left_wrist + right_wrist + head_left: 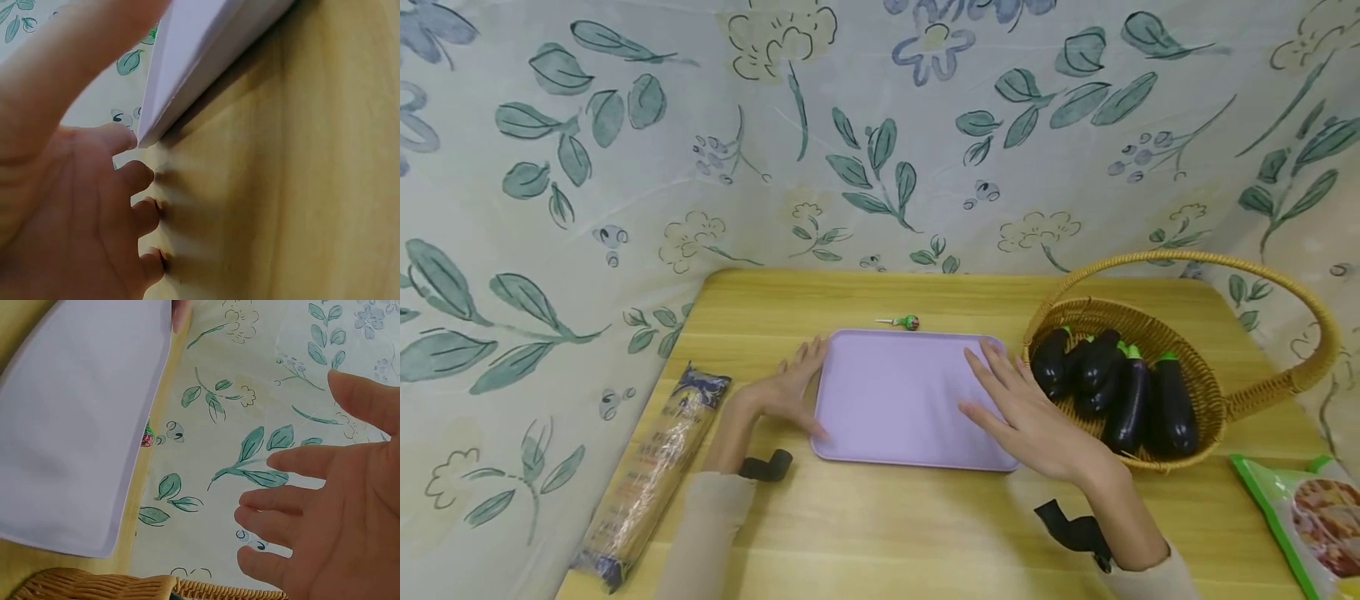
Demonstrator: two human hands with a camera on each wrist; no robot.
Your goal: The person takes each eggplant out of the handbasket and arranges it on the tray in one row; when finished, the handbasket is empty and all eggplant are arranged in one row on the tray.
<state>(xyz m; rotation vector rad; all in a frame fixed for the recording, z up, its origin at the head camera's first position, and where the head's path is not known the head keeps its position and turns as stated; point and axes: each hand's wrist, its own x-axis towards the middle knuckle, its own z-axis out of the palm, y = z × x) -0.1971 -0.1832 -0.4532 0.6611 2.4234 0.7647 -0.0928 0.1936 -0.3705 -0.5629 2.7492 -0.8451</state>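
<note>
A shallow lilac tray [898, 400] lies flat on the wooden table. At its left edge is my left hand [788, 393], thumb and fingers spread apart; in the left wrist view the fingertips [145, 215] bend toward the tabletop right by the tray corner [181, 69]. My right hand [1030, 421] hovers over the tray's right edge, fingers straight and spread, holding nothing. In the right wrist view its palm [350, 512] faces the camera, apart from the tray [81, 437]. Just behind the tray lies a lollipop [912, 322] in a green wrapper.
At the right stands a wicker basket [1213, 379] with a tall arched handle, holding several eggplants [1131, 404]. A long clear packet [651, 475], seemingly dried noodles, lies at the left. A green-and-white food bag [1273, 500] lies at the front right. Floral cloth [865, 75] hangs behind the table.
</note>
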